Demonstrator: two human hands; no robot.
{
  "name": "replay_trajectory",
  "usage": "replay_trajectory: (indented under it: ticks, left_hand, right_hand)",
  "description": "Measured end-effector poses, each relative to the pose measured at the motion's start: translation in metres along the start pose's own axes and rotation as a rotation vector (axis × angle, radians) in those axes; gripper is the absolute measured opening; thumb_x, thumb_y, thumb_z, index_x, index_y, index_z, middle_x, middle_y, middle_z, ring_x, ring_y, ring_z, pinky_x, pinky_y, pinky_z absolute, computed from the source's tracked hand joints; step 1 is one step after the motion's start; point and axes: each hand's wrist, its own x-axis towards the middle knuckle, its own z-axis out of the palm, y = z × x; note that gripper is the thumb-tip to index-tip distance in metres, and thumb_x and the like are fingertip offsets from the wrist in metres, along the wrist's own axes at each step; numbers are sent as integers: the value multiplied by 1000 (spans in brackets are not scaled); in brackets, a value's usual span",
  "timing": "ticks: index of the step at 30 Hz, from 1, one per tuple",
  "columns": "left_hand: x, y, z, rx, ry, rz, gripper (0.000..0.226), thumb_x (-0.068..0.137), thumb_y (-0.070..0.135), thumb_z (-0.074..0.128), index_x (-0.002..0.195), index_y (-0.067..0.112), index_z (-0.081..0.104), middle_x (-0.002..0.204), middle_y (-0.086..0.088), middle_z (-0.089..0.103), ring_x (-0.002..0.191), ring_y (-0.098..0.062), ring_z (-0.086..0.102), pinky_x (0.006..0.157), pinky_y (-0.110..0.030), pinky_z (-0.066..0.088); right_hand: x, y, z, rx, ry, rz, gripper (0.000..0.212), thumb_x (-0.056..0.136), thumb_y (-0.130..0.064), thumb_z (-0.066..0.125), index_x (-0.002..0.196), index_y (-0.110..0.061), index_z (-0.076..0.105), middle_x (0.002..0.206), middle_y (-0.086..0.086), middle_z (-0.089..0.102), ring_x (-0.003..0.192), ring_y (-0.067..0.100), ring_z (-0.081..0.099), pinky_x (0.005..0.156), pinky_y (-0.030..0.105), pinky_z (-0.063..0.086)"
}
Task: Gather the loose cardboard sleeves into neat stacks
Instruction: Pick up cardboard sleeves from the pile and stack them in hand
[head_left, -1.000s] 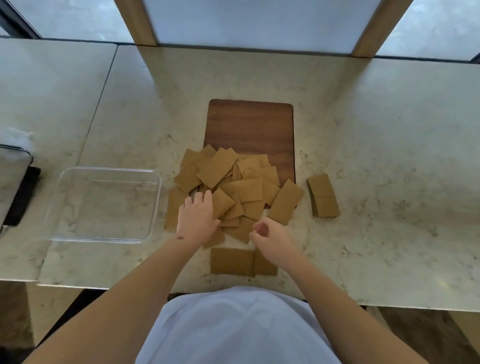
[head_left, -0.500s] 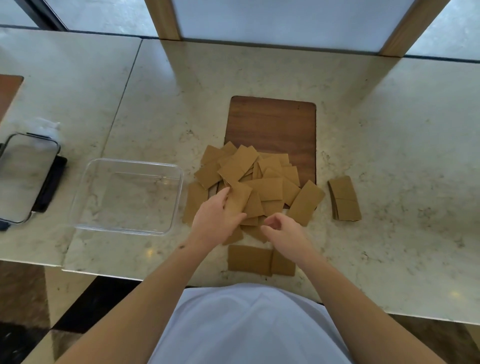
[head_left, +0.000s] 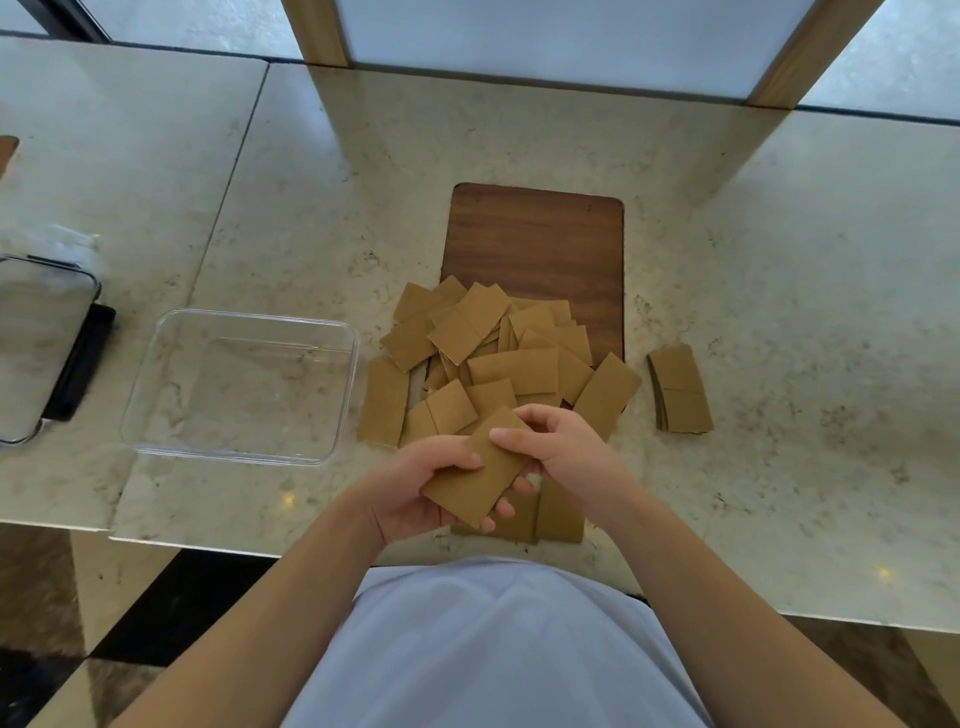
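Observation:
A loose pile of flat brown cardboard sleeves (head_left: 511, 358) lies across the near end of a wooden board (head_left: 540, 244). One sleeve (head_left: 475, 480) is lifted above the counter's front edge. My left hand (head_left: 415, 488) holds it from below with the thumb on top. My right hand (head_left: 561, 452) pinches its upper right end. A small neat stack of sleeves (head_left: 680, 389) sits to the right of the pile. Another flat group of sleeves (head_left: 556, 517) lies near the counter's front edge, partly hidden under my hands.
A clear plastic container (head_left: 244, 384) stands empty left of the pile. Farther left is a lidded clear box (head_left: 41, 348) on a dark base. The marble counter (head_left: 805, 312) ends close to my body.
My left hand has lifted one sleeve off the near side of the pile and drawn it toward me. My right hand has come up and taken its other end.

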Motion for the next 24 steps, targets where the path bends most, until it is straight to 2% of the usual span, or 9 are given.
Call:
replay_trajectory:
  ticks: [2,4,6,9,11,15,19,21,24]
  left_hand:
    - [0,-1,1,93,-8,2,33,99,4,57,130,2,68,122,-28,69,98,-34,74,75,-39,63]
    - [3,-1,3,172,68,7,34,96,-2,62,130,-1,65,120,-31,70,98,-38,74,75,-41,64]
    - [5,0,2,235,243,36,39,90,-5,69,128,-5,60,112,-33,72,92,-41,75,70,-39,64]
    - [8,6,-4,193,571,127,49,79,-2,84,121,-5,60,110,-32,72,80,-44,76,55,-34,63]
    - [10,8,-7,219,673,191,49,77,8,89,117,-2,64,105,-25,75,68,-33,76,51,-31,62]
    - [13,8,-10,440,682,205,39,81,24,88,107,2,70,78,-8,77,54,-20,68,52,-26,58]
    - [23,1,-4,471,688,254,24,84,24,84,97,6,74,77,-6,76,64,-17,70,53,-23,54]
    - [25,-3,-1,202,657,292,15,84,17,81,97,11,80,94,-10,80,83,-23,75,64,-28,59]
    - [20,-8,-6,-233,446,295,32,82,18,77,111,8,80,119,-15,76,106,-28,74,80,-41,62]
  right_hand:
    - [-1,-2,2,-31,-4,10,20,91,-28,76,105,-14,75,91,3,76,82,14,66,74,30,54]
    - [0,-2,2,-65,36,-3,20,92,-28,75,103,-11,76,97,13,76,86,21,66,82,42,57]
    - [1,-1,1,-71,105,-12,17,94,-26,74,99,-10,75,101,17,75,89,25,67,85,44,59]
    - [2,0,-5,-53,144,28,12,94,-24,73,92,-12,72,92,8,73,86,22,67,77,36,57]
    - [1,2,-9,-94,98,78,12,92,-25,75,91,-14,70,88,6,71,80,18,65,72,33,53]
    - [0,5,-6,-129,-11,137,21,84,-27,83,97,-15,71,90,3,77,75,14,71,66,26,55]
    - [-1,6,12,-107,-43,138,23,91,-35,76,106,-17,73,90,-3,80,83,14,77,69,28,61]
    - [0,8,27,-82,-48,133,21,99,-40,64,109,-24,71,90,-7,80,79,9,76,61,21,57]
    - [2,10,48,-101,-69,197,24,103,-51,50,119,-37,61,103,-9,73,91,10,70,63,23,56]
